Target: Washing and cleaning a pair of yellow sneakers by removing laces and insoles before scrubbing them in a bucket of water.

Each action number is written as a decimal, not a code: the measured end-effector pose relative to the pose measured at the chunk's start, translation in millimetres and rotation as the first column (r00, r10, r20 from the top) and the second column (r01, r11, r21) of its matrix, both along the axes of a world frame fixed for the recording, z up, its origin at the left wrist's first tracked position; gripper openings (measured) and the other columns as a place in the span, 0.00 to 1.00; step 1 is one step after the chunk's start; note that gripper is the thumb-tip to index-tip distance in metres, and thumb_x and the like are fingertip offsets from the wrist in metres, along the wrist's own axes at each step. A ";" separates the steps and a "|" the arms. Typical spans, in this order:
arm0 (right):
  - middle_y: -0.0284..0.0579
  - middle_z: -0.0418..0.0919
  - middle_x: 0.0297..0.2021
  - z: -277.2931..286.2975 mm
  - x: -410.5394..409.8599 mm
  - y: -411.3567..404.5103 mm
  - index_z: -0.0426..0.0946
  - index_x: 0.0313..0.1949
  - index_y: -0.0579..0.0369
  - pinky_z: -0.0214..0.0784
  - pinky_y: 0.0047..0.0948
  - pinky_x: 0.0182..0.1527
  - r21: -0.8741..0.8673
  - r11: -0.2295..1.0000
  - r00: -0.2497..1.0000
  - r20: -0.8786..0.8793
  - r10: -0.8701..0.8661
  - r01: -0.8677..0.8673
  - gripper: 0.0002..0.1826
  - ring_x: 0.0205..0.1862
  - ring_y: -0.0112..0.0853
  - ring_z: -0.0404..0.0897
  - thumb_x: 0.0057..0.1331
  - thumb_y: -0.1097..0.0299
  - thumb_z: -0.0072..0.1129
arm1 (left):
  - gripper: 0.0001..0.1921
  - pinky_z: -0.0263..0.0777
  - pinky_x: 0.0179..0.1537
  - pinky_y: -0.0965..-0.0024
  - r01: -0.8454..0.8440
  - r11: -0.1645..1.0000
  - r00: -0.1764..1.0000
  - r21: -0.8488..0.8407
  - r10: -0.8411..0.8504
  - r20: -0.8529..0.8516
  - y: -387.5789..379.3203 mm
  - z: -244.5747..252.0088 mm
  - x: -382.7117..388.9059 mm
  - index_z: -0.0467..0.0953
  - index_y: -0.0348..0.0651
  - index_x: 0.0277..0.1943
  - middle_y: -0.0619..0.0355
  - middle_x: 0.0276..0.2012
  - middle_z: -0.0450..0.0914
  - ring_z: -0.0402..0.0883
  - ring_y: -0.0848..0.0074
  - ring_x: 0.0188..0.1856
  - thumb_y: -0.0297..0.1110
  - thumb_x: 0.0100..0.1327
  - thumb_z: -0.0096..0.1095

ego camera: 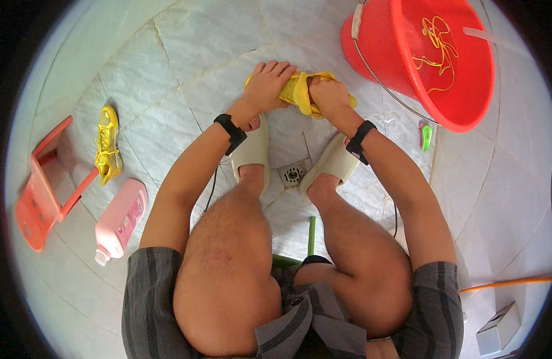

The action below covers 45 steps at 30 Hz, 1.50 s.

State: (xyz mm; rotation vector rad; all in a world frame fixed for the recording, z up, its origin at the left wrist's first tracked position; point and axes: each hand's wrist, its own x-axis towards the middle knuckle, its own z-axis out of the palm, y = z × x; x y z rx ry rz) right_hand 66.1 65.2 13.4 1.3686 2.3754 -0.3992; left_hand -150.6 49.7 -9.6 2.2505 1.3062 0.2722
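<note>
A yellow shoe [294, 92] is held sideways above the tiled floor, beyond my slippered feet. My left hand [268, 87] grips its left end, fingers over the top. My right hand [328, 95] is at its right end, the fingers partly inside the opening beside the yellow tongue; what they hold there is hidden. A matching yellow laced shoe [107, 146] lies on the left by a red plastic stool. At the upper right, a red bucket [375, 49] holds yellow shoelaces [444, 49]. On the floor near it lies a small green brush [426, 138].
The red plastic stool [62, 208] and a pink bottle [123, 215] with a white cap are at the left. A floor drain [292, 174] lies between my feet. An orange hose [505, 283] and a white box [498, 332] are at the lower right.
</note>
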 end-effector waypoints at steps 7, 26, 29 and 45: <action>0.43 0.89 0.32 14.1 4.3 -10.7 0.85 0.35 0.50 0.81 0.40 0.33 -0.009 0.999 0.995 0.088 0.043 -0.043 0.07 0.33 0.38 0.89 0.65 0.66 0.58 | 0.50 0.62 0.64 0.54 0.012 1.000 1.000 0.008 -0.011 -0.026 0.9 -1.6 3.4 0.69 0.46 0.69 0.55 0.64 0.72 0.69 0.59 0.66 0.48 0.39 0.84; 0.44 0.89 0.36 15.3 14.9 17.3 0.88 0.37 0.50 0.82 0.41 0.39 -0.155 0.975 0.972 0.151 0.180 -0.157 0.10 0.38 0.39 0.90 0.66 0.64 0.58 | 0.49 0.65 0.60 0.51 -0.046 0.991 0.992 -0.129 0.030 -0.122 -13.9 17.8 29.9 0.69 0.43 0.67 0.51 0.61 0.73 0.71 0.56 0.63 0.50 0.41 0.83; 0.44 0.89 0.36 16.8 19.0 20.7 0.88 0.38 0.50 0.82 0.42 0.40 -0.144 0.980 0.972 0.170 0.160 -0.136 0.11 0.39 0.39 0.90 0.66 0.63 0.58 | 0.49 0.65 0.61 0.52 -0.058 0.992 0.995 -0.116 0.048 -0.088 -13.1 20.9 30.8 0.69 0.43 0.67 0.51 0.61 0.73 0.71 0.55 0.63 0.48 0.41 0.83; 0.40 0.86 0.39 50.1 34.0 3.1 0.84 0.46 0.59 0.76 0.28 0.40 -0.975 0.211 -0.019 -0.213 -0.977 0.073 0.13 0.37 0.27 0.83 0.72 0.62 0.58 | 0.18 0.78 0.47 0.63 0.325 0.445 0.923 -0.835 0.043 0.383 -27.4 121.8 85.5 0.82 0.38 0.51 0.53 0.37 0.86 0.85 0.69 0.42 0.44 0.68 0.69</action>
